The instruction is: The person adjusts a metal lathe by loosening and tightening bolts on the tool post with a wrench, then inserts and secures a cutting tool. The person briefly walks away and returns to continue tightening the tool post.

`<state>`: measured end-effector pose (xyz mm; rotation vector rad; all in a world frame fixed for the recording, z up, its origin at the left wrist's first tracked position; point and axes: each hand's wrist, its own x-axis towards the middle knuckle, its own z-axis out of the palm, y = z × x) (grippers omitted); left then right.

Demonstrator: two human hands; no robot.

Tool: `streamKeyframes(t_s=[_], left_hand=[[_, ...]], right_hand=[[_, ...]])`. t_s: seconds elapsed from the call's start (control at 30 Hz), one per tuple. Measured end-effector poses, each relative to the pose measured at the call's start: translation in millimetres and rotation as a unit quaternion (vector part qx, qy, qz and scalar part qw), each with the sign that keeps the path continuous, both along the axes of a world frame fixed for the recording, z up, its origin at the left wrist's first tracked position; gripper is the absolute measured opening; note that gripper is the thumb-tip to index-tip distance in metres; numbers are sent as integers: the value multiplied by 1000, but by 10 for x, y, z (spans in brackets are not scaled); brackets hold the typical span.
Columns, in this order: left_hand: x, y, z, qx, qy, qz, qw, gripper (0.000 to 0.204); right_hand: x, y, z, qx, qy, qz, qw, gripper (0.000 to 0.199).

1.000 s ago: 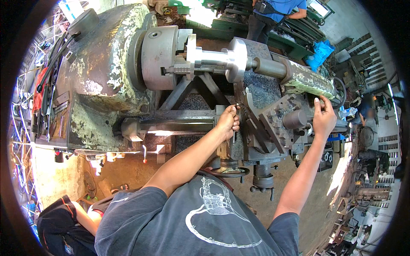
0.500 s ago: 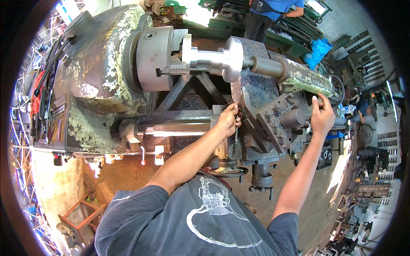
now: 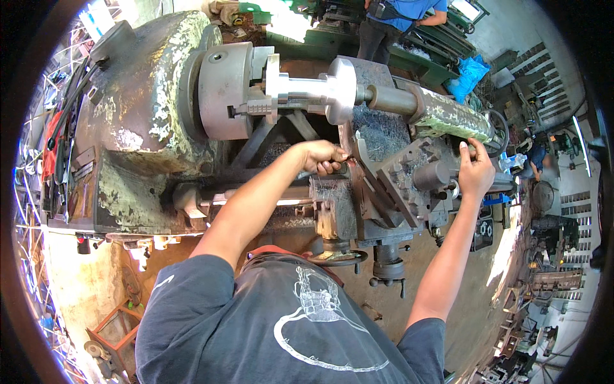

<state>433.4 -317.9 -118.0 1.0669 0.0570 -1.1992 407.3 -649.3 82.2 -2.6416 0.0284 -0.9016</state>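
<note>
Swung leftward, my left grip (image 3: 325,159) pinches narrowly beside the angled steel bar (image 3: 376,187), on what I cannot tell. My right grip (image 3: 476,171), loosely curled, is at the tailstock (image 3: 451,118): probably heavy, rigid, best held by its handwheel (image 3: 507,132).

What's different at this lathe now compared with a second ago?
Your left hand has moved up the picture, toward the shiny workpiece; whether it let go of anything is unclear. The person at lower left has gone from view. Your right hand stayed beside the tailstock.
</note>
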Motion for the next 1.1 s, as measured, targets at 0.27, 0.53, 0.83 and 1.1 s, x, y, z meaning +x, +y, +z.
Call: streamKeyframes(t_s=[0.27, 0.53, 0.83, 1.1], left_hand=[[-696, -648, -224, -112, 19, 378, 919, 10], [-659, -791, -204, -158, 29, 459, 874, 13], [-678, -857, -279, -199, 44, 465, 862, 8], [27, -69, -68, 5, 10, 16, 1000, 18]], right_hand=[[19, -33, -34, 11, 8, -14, 1000, 32], [32, -55, -40, 9, 18, -9, 1000, 31], [38, -44, -46, 25, 7, -19, 999, 31], [24, -24, -34, 17, 9, -20, 1000, 30]])
